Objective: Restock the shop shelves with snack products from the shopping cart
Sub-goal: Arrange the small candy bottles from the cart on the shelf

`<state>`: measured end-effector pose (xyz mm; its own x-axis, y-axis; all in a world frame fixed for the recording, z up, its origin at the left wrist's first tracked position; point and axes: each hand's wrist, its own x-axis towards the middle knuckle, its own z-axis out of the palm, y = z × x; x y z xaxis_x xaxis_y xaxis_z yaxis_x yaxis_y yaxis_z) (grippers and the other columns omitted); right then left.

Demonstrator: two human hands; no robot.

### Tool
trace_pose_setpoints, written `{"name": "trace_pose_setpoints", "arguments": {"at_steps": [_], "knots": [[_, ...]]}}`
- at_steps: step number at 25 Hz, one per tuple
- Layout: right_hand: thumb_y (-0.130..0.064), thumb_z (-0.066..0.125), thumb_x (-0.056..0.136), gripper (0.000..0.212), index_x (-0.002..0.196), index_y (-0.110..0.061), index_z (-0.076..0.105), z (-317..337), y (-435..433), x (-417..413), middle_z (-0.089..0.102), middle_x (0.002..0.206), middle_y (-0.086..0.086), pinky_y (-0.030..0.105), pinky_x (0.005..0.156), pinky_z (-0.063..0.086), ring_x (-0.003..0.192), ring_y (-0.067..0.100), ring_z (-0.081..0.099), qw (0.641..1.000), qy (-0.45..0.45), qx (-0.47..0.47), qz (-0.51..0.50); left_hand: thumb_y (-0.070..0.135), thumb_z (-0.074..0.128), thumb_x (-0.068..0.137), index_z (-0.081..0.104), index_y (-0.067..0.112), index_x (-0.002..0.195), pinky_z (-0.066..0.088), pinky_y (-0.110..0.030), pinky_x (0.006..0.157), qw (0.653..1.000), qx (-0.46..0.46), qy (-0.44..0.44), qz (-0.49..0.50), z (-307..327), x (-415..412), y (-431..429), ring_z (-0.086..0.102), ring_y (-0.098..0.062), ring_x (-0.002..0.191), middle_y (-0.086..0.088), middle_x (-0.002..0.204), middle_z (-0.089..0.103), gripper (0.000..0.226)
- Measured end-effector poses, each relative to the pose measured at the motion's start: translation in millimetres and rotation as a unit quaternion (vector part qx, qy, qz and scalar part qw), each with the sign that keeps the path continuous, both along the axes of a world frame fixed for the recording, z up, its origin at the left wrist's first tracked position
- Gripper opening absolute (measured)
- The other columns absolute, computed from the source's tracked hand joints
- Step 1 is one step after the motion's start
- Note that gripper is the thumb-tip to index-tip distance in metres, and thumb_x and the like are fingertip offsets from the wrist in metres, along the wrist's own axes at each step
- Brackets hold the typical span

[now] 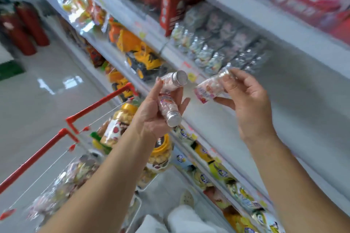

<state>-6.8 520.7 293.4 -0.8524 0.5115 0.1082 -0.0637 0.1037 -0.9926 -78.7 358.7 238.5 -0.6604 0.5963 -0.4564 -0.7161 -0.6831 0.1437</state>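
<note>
Head view has both hands raised in front of the shelves, and the whole frame is motion-blurred. My left hand (151,119) has its fingers curled round two small silver-capped bottles. The upper bottle (174,81) pokes out toward one o'clock, and the lower bottle (169,111) lies across the palm with its cap toward five o'clock. I judge they are doubled up there as a reserve, so the other hand is free to place.

My right hand (248,104) pinches a third bottle (211,88) between thumb and fingertips. Its neck is tipped toward one o'clock, at the shelf (293,89). A row of bottles (204,53) of the same kind stands at eleven o'clock from that hand, which is probably where this one goes. None of the three bottles touches the shelf yet.

At seven o'clock in frame sits the shopping cart (100,103), loaded with yellow-lidded jars (161,155), so I judge plenty of restocking remains.
</note>
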Motion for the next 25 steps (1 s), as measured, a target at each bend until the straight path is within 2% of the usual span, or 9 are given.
{"name": "trace_pose_setpoints", "arguments": {"at_steps": [3, 6, 9, 11, 13, 15, 16, 19, 25], "knots": [[-0.031, 0.065, 0.091, 0.014, 0.105, -0.028, 0.065, 18.2, 73.4, 18.9, 0.068, 0.092, -0.009, 0.035, 0.077, 0.06, 0.086, 0.009, 0.067, 0.984, 0.025, 0.135, -0.117, 0.038, 0.065, 0.091, 0.069, 0.011, 0.095, 0.057, -0.047, 0.075, 1.0, -0.009, 0.01, -0.017, 15.6, -4.1, 49.6, 0.072, -0.018, 0.068, -0.008, 0.081, 0.073, 0.027], [-0.057, 0.058, 0.075, 0.023, 0.092, -0.043, 0.064, 14.2, 150.0, 10.4, 0.069, 0.087, -0.01, 0.051, 0.086, 0.055, 0.091, 0.021, 0.069, 0.945, -0.073, 0.271, -0.17, 0.036, 0.068, 0.09, 0.068, 0.009, 0.093, 0.059, -0.038, 0.071, 0.999, -0.009, 0.012, -0.029, 22.8, -7.3, 80.2, 0.071, -0.017, 0.065, -0.008, 0.079, 0.072, 0.027], [-0.056, 0.058, 0.071, 0.008, 0.074, -0.049, 0.061, -11.6, 209.3, -16.0, 0.069, 0.089, -0.001, 0.058, 0.083, 0.054, 0.093, 0.03, 0.068, 0.928, -0.136, 0.291, -0.188, 0.035, 0.069, 0.088, 0.068, 0.008, 0.093, 0.06, -0.035, 0.07, 0.999, -0.014, 0.015, -0.04, 14.8, -12.7, 98.5, 0.071, -0.018, 0.067, -0.009, 0.081, 0.072, 0.027], [-0.036, 0.062, 0.079, 0.012, 0.07, -0.044, 0.063, -25.4, 225.6, -34.5, 0.066, 0.085, 0.0, 0.058, 0.082, 0.055, 0.09, 0.031, 0.068, 0.935, -0.14, 0.26, -0.195, 0.034, 0.07, 0.088, 0.068, 0.007, 0.094, 0.06, -0.035, 0.072, 0.999, -0.017, 0.004, -0.042, 6.3, -16.2, 101.8, 0.071, -0.018, 0.068, -0.009, 0.082, 0.072, 0.027], [-0.018, 0.063, 0.088, 0.014, 0.086, -0.032, 0.064, -32.5, 233.2, -51.7, 0.065, 0.085, -0.004, 0.051, 0.081, 0.058, 0.085, 0.026, 0.067, 0.951, -0.127, 0.203, -0.196, 0.033, 0.07, 0.088, 0.069, 0.006, 0.093, 0.059, -0.034, 0.074, 0.999, -0.023, -0.003, -0.04, -0.5, -17.9, 101.1, 0.071, -0.018, 0.07, -0.009, 0.084, 0.073, 0.027], [-0.017, 0.063, 0.092, 0.017, 0.11, -0.017, 0.062, -35.1, 244.5, -68.1, 0.065, 0.092, -0.002, 0.041, 0.073, 0.058, 0.082, 0.021, 0.067, 0.957, -0.131, 0.17, -0.196, 0.032, 0.07, 0.088, 0.069, 0.007, 0.089, 0.059, -0.034, 0.075, 0.999, -0.038, -0.005, -0.031, -4.0, -17.6, 98.6, 0.071, -0.017, 0.072, -0.008, 0.084, 0.073, 0.026], [-0.021, 0.063, 0.093, 0.019, 0.111, -0.016, 0.061, -34.9, 249.4, -73.9, 0.065, 0.093, 0.0, 0.038, 0.067, 0.059, 0.08, 0.019, 0.066, 0.961, -0.135, 0.149, -0.191, 0.032, 0.071, 0.087, 0.069, 0.007, 0.087, 0.059, -0.034, 0.075, 0.999, -0.046, -0.009, -0.026, -5.0, -16.7, 97.3, 0.072, -0.017, 0.072, -0.008, 0.084, 0.073, 0.025], [-0.034, 0.062, 0.092, 0.012, 0.089, -0.022, 0.061, -33.4, 257.1, -85.1, 0.066, 0.091, 0.006, 0.042, 0.067, 0.06, 0.076, 0.023, 0.067, 0.969, -0.136, 0.076, -0.192, 0.03, 0.074, 0.082, 0.069, 0.007, 0.09, 0.061, -0.036, 0.074, 0.998, -0.056, -0.02, -0.016, -5.6, -16.2, 94.6, 0.073, -0.018, 0.071, -0.009, 0.084, 0.075, 0.024], [-0.027, 0.067, 0.089, 0.014, 0.084, -0.015, 0.064, -26.9, 267.8, -120.2, 0.069, 0.068, 0.006, 0.041, 0.056, 0.06, 0.059, 0.023, 0.069, 0.968, -0.144, -0.01, -0.203, 0.028, 0.076, 0.064, 0.07, 0.008, 0.102, 0.061, -0.034, 0.073, 0.998, -0.054, -0.008, -0.026, -5.2, -20.3, 102.4, 0.073, -0.019, 0.072, -0.008, 0.09, 0.075, 0.044]]}}
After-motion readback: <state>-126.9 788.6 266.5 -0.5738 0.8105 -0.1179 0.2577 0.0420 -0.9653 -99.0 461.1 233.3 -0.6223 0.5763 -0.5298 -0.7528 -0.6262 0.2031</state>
